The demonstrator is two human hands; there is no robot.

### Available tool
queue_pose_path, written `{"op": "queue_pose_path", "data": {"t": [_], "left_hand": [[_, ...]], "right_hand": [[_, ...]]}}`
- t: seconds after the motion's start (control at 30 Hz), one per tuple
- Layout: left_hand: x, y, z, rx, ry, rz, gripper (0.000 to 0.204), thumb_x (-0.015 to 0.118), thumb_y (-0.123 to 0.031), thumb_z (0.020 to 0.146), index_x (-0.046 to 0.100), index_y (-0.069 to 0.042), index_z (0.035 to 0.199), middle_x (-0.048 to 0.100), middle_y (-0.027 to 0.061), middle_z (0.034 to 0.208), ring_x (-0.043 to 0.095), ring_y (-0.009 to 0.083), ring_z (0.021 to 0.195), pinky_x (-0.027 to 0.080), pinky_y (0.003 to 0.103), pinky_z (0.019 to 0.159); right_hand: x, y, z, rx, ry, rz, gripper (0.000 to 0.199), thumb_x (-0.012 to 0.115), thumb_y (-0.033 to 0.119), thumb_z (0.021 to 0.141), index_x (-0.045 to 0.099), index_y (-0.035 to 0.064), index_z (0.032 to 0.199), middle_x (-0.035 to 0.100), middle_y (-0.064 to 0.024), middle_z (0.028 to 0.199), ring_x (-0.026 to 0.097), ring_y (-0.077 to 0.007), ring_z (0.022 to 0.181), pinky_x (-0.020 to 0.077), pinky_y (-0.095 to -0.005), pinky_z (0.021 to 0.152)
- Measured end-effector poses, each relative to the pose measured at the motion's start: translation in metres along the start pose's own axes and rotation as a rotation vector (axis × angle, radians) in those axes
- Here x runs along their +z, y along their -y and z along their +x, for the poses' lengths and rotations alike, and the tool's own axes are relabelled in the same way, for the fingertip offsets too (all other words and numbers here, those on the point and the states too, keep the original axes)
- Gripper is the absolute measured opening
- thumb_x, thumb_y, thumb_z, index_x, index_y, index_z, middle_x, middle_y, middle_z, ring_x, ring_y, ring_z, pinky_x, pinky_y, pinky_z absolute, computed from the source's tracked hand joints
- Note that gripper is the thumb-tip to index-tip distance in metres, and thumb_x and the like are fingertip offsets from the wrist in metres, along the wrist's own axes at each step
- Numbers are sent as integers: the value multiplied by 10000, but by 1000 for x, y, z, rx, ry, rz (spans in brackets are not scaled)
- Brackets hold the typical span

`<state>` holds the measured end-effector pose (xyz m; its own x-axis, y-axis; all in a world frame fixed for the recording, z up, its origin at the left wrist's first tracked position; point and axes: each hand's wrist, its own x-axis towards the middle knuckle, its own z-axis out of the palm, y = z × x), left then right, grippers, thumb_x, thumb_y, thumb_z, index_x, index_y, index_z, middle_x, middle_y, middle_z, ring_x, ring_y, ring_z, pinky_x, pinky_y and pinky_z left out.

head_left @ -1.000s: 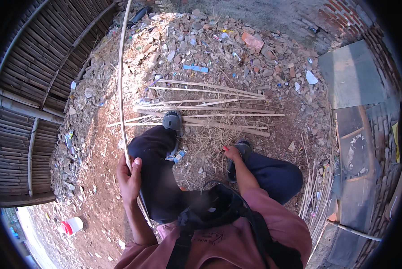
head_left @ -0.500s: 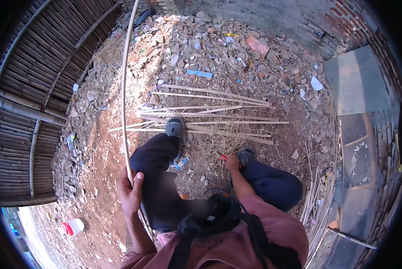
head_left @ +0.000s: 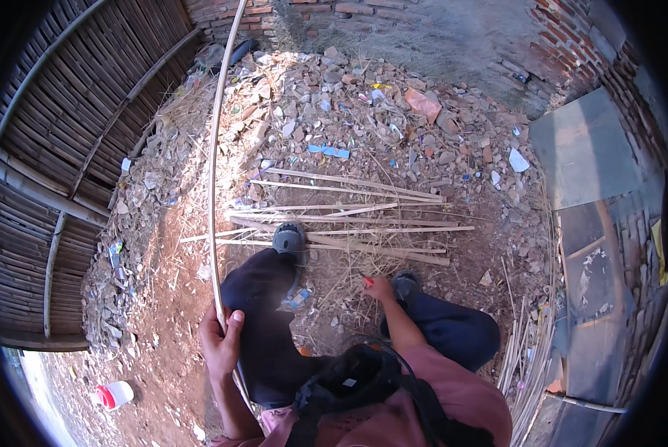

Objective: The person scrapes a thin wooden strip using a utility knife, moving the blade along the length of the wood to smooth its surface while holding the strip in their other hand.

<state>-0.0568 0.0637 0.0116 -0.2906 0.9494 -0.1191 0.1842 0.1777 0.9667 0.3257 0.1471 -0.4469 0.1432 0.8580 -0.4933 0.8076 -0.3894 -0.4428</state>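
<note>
While the left grip [head_left: 222,343] holds a strip [head_left: 213,171] (bowed), slats [head_left: 416,222] lie ahead

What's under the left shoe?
Pale strips show on both sides of the left shoe, apparently running beneath it. Whatever lies directly under its sole is covered and can't be seen.

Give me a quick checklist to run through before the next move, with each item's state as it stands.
1. Left hand has a grip on the long strip: ok, thumb and fingers close on it.
2. Right hand holds the red item: ok.
3. Red item's working end identified: cannot tell, too small and partly covered.
4. Long strip's upper end free: cannot tell, it leaves the picture.
5. Left shoe clear of the ground strips: not ok, it overlaps them in this view.
</note>
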Motion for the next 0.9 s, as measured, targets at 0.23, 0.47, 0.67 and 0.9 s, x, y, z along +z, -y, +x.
{"op": "queue_pose_path", "data": {"t": [0.23,0.47,0.67,0.9], "left_hand": [[3,-13,-1,24,9,23,271,738,-274,1030,554,-110,919,441,-89,761,379,27,692,304,233,608],[7,-35,-2,63,89,101,256,750,-268,1030,606,-57,1046,454,-73,802,412,43,738,354,240,652],[33,-54,15,189,159,15,281,766,-270,1019,565,-86,952,425,-91,770,366,20,684,286,222,583],[63,-86,14,210,220,-177,293,819,-131,970,542,-67,901,584,-52,760,503,29,659,399,213,576]], "right_hand": [[-51,24,38,-62,145,77,307,854,341,665,837,149,904,797,-157,917,774,-321,835,608,-431,789],[-174,113,47,-192,80,-258,300,803,347,724,839,125,922,787,-176,889,790,-307,851,611,-431,773],[-319,212,-62,-424,54,996,330,726,142,973,652,66,1285,798,-129,1093,438,-60,615,355,-261,555],[-365,283,-178,-835,677,1407,240,660,161,1061,621,126,1296,690,-149,1309,332,15,509,280,-182,466]]}}
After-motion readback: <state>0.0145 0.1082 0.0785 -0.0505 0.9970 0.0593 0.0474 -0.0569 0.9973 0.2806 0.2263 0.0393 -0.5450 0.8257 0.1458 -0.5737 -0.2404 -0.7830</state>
